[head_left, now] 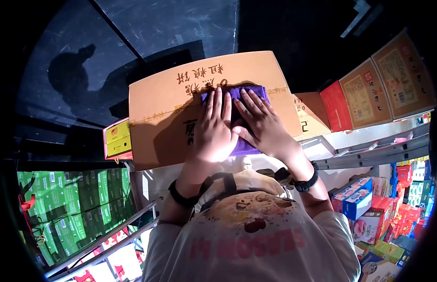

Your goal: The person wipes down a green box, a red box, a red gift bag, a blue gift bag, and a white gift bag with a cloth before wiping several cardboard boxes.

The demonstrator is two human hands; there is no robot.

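A large brown cardboard box [157, 103] with handwritten characters and a taped seam sits in front of me. On its top lies a folded purple cloth [261, 91]. My left hand [213, 127] rests flat on the cloth's left part, fingers stretched away from me. Beside it, my right hand [260, 120] lies flat on the cloth too, its fingers slightly spread and its thumb close to the left hand. Both palms press over the cloth, so its middle is partly hidden. Black bands circle both wrists.
More cardboard cartons [369, 94] stand to the right, one with a red side. A yellow and pink box [117, 138] is at the left. Metal ladder rails [369, 155] run at the right. Below are stacked green boxes [63, 192] and colourful packages [369, 202]. A dark wall [171, 23] rises behind.
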